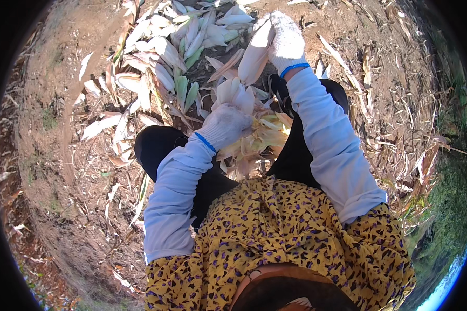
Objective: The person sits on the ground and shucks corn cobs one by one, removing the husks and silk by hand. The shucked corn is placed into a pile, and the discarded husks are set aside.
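Note:
My right hand (288,41), in a white knit glove with a blue cuff edge, grips the far end of a corn ear in pale husk (256,54). The ear slants down towards my left hand (227,124). That hand wears a matching glove and is closed around pale corn husks (235,94), just beyond its knuckles; its fingertips are hidden from above. Whether these husks enclose another ear, I cannot tell. Loose yellowish husks (270,130) lie between my legs, beside and below the left hand.
A heap of pale corn husks (163,50), perhaps with ears among them, lies ahead on the left. My bent knees (159,145) flank the work. Dry stalks and leaves (346,66) litter the bare soil (46,144). Green growth (453,186) borders the right side.

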Tool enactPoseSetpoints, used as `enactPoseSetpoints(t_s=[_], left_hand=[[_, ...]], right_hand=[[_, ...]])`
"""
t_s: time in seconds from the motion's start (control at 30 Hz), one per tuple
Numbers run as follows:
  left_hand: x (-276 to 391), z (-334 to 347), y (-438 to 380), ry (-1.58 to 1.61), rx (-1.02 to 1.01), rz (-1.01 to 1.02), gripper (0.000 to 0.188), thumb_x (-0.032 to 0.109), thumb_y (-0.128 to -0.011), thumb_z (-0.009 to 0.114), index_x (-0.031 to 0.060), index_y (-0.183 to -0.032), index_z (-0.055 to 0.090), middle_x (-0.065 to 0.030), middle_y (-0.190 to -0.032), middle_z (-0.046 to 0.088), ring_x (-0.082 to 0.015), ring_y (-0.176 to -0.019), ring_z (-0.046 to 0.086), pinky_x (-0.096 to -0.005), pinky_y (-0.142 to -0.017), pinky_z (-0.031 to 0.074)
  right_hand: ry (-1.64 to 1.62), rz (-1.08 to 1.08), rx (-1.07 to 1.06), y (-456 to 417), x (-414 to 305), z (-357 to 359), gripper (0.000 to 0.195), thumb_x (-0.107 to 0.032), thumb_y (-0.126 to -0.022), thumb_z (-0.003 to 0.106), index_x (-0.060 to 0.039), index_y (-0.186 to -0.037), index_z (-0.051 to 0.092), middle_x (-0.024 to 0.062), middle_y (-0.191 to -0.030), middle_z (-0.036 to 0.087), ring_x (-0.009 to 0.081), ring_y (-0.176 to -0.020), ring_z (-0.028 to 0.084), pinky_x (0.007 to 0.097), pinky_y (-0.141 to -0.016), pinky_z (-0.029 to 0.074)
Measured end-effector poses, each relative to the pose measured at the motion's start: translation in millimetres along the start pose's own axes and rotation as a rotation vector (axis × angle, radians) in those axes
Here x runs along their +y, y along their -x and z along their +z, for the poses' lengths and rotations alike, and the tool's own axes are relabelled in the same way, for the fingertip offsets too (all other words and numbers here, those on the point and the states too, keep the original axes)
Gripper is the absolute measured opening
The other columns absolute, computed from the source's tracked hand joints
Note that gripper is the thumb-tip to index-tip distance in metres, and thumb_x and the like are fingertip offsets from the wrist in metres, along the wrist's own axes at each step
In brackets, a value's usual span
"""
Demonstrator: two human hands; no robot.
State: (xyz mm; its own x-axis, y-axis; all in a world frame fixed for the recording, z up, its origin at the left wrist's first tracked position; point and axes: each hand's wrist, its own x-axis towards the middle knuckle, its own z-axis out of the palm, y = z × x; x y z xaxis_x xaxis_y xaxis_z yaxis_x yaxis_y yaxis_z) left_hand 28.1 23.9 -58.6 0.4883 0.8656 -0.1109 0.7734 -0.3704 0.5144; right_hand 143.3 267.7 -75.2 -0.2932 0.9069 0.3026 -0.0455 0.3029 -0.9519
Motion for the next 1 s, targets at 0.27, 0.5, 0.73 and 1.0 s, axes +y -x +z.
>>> enactPoseSetpoints(t_s=[0.27, 0.5, 0.73, 1.0], left_hand=[[2, -63, -8, 1.283, 0.439, -0.273, 0.037, 0.030, -0.096, 0.065, -0.0002, -0.117, 0.061, -0.0090, -0.101, 0.066, -0.0161, -0.094, 0.065, -0.0316, -0.083, 0.054], [-23, -49, -24, 0.478, 0.915, -0.485, 0.042, 0.024, -0.089, 0.076, -0.0002, -0.120, 0.062, -0.0093, -0.105, 0.068, -0.0154, -0.090, 0.065, -0.0291, -0.079, 0.053], [-29, -49, -26, 0.616, 1.027, -0.489, 0.035, 0.025, -0.090, 0.071, -0.0010, -0.113, 0.066, -0.0150, -0.102, 0.070, -0.0195, -0.090, 0.068, -0.0325, -0.078, 0.053], [-42, -46, -20, 0.433, 1.028, -0.598, 0.025, 0.023, -0.097, 0.061, -0.0018, -0.094, 0.066, -0.0195, -0.085, 0.067, -0.0350, -0.076, 0.066, -0.0397, -0.068, 0.050]], right_hand=[[-0.033, 0.167, -0.350, 30, -64, 24, 0.042, -0.041, -0.100, 0.057, -0.0047, -0.119, 0.066, 0.0108, -0.111, 0.068, 0.0231, -0.098, 0.061, 0.0366, -0.090, 0.049], [-0.184, 0.280, -0.483, 41, -46, 37, 0.038, -0.035, -0.098, 0.062, -0.0061, -0.121, 0.069, 0.0088, -0.112, 0.069, 0.0164, -0.102, 0.061, 0.0325, -0.090, 0.050], [-0.314, 0.273, -0.559, 42, -61, 34, 0.033, -0.028, -0.097, 0.066, -0.0057, -0.121, 0.071, 0.0044, -0.111, 0.071, 0.0143, -0.103, 0.064, 0.0301, -0.094, 0.050], [-0.103, 0.000, -0.430, 42, -62, 38, 0.031, -0.026, -0.099, 0.064, -0.0046, -0.121, 0.070, 0.0064, -0.111, 0.071, 0.0168, -0.104, 0.064, 0.0303, -0.095, 0.050]])
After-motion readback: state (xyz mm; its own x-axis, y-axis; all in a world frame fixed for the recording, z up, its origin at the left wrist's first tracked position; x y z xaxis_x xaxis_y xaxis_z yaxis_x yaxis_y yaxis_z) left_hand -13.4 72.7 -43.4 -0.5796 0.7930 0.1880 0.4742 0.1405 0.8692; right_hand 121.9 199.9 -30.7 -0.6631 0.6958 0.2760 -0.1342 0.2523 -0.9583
